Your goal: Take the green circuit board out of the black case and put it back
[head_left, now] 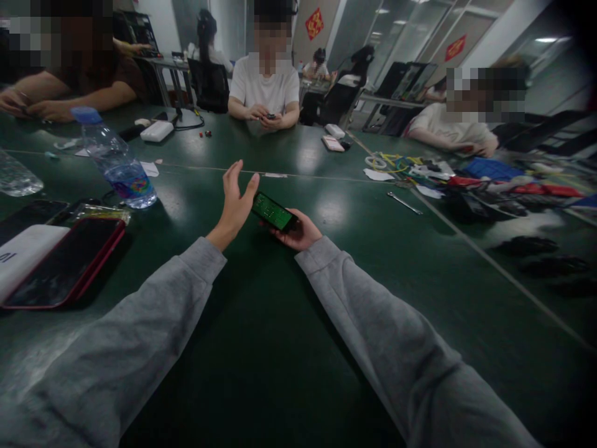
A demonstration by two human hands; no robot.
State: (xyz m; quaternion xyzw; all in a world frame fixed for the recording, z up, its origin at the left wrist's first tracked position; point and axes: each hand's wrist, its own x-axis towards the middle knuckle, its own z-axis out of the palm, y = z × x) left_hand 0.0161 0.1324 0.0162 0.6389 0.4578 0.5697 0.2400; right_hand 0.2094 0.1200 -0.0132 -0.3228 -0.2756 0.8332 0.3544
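Observation:
My right hand (298, 233) holds a small black device with a green circuit board face (273, 211) just above the dark green table (261, 348). Its fingers wrap under the device. My left hand (236, 202) is raised beside the device's left end, fingers stretched upward and held together, palm facing the device, holding nothing. Both arms wear grey sleeves.
A water bottle (116, 160) stands at left, with a red-cased phone (65, 261) and a white box (23, 252) nearer me. A wrench (403, 203) and a heap of cables and tools (485, 180) lie at right. Other people sit across the table.

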